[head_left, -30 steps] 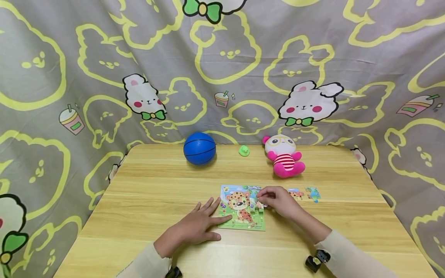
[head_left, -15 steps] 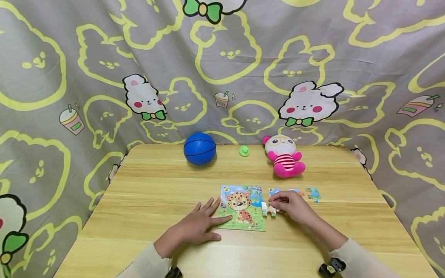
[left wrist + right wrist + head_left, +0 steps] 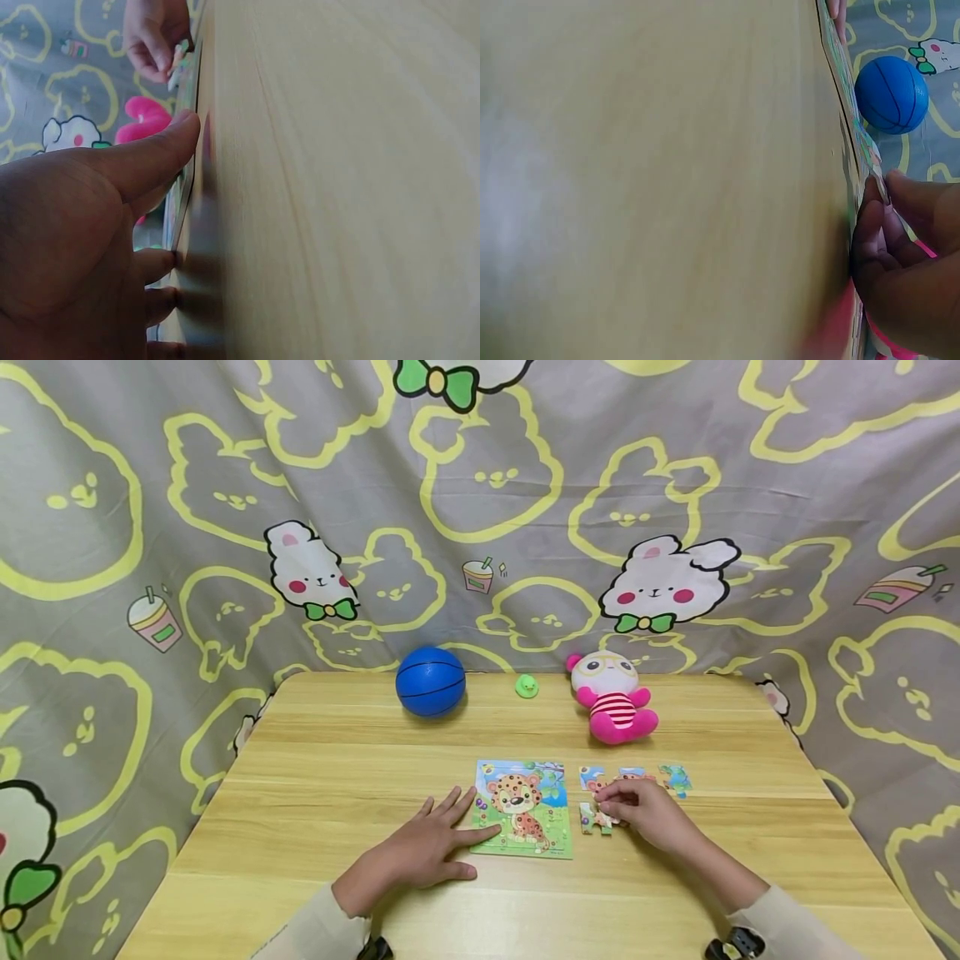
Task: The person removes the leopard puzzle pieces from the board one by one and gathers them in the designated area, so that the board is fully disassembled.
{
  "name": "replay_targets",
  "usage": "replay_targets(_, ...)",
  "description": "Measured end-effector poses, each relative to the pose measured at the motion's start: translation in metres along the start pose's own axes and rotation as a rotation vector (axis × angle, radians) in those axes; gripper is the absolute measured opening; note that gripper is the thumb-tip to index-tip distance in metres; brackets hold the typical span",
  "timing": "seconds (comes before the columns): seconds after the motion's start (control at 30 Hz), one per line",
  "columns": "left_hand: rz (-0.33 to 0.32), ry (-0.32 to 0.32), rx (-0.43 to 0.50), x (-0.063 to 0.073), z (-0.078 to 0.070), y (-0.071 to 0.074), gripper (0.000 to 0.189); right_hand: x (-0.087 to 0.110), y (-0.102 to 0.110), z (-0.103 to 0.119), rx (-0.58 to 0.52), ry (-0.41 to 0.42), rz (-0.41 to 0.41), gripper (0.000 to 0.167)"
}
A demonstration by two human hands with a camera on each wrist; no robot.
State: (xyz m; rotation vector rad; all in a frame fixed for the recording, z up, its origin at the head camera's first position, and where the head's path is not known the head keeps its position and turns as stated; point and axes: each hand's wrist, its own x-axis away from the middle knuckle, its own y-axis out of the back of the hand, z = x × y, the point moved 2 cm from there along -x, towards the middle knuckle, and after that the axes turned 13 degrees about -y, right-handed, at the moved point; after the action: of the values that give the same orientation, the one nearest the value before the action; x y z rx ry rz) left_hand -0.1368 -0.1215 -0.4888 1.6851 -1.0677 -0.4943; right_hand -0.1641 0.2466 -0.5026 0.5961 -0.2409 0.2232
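Note:
A jigsaw puzzle with a leopard cub picture lies flat on the table. My left hand rests with spread fingers at its left edge, the index finger reaching over the lower part. To the puzzle's right, my right hand pinches a green and orange puzzle piece between thumb and fingers, low over the table. In the right wrist view that same puzzle piece sticks out from the fingertips. Behind the hand lie a puzzle piece, another puzzle piece, partly covered, and a blue-green puzzle piece.
On the wooden table, a blue ball, a small green duck toy and a pink-and-white panda plush stand along the back. A patterned curtain closes off the far side.
My right hand has drawn the pinched piece rightward, off the puzzle's right side to the table beside it, uncovering that side. The left hand stays where it was.

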Motion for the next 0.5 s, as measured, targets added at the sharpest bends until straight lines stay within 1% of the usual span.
replay_targets(0.17,-0.001,-0.001,0.001,0.0003,0.0009,-0.001,0.066,0.0014,0.0018,-0.0012,0.038,0.002,-0.033,0.009)
replay_targets(0.3,-0.001,-0.002,0.0,0.0001,0.0012,-0.0014,0.066,0.0021,0.0007,-0.0023,0.052,-0.002,-0.035,0.01)
replay_targets(0.37,-0.001,-0.002,-0.001,0.0,0.0014,-0.0016,0.066,0.0027,-0.0001,-0.0028,0.053,0.0,-0.03,0.013)
replay_targets(0.43,0.0,-0.001,0.0,-0.0001,0.0015,-0.0017,0.066,0.0038,-0.0005,-0.0029,0.059,0.015,-0.024,0.016)
replay_targets(0.5,0.0,-0.001,0.001,-0.0002,0.0015,-0.0017,0.066,0.0056,-0.0009,-0.0032,0.077,0.046,-0.026,0.018)
